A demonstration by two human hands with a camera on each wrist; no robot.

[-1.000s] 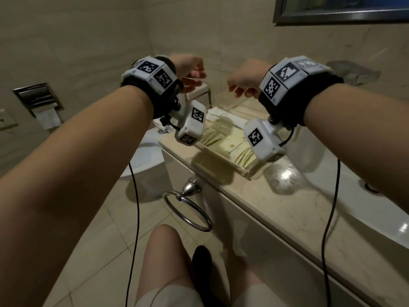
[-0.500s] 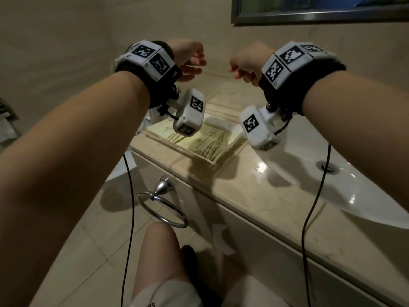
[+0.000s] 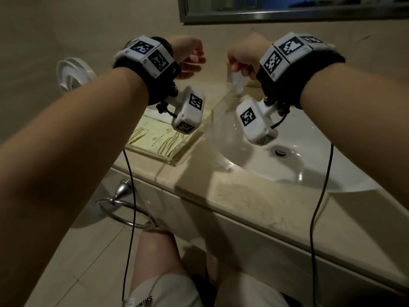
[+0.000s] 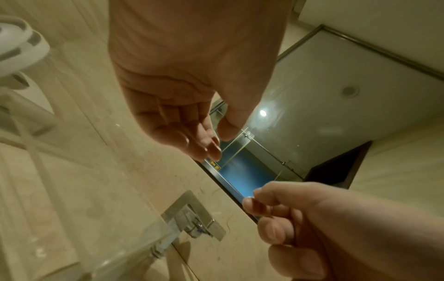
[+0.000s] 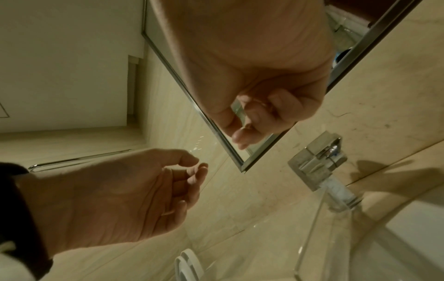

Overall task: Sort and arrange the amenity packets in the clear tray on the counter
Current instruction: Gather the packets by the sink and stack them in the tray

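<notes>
A clear tray (image 3: 175, 161) stands on the beige counter, left of the sink. Cream packets with green stripes (image 3: 155, 138) lie flat in it. Both hands hang in the air above its far end, a short gap apart. My left hand (image 3: 190, 59) has loosely curled fingers (image 4: 211, 150) with nothing between them. My right hand (image 3: 241, 63) has its thumb pressed to bent fingers (image 5: 242, 133) and pinches the top of a small pale, clear packet (image 3: 236, 82). The packet is blurred and dangles below the hand.
The white sink basin (image 3: 309, 173) with its drain (image 3: 281, 150) lies under my right wrist. A wall tap (image 5: 319, 161) and a mirror (image 3: 287, 12) are behind it. A chrome towel ring (image 3: 124, 210) sticks out below the counter edge. A white round fitting (image 3: 70, 74) is on the left wall.
The view has swung right, bringing the sink under my right arm. Both hands stay raised over the tray. A pale packet now shows hanging from my right hand.
</notes>
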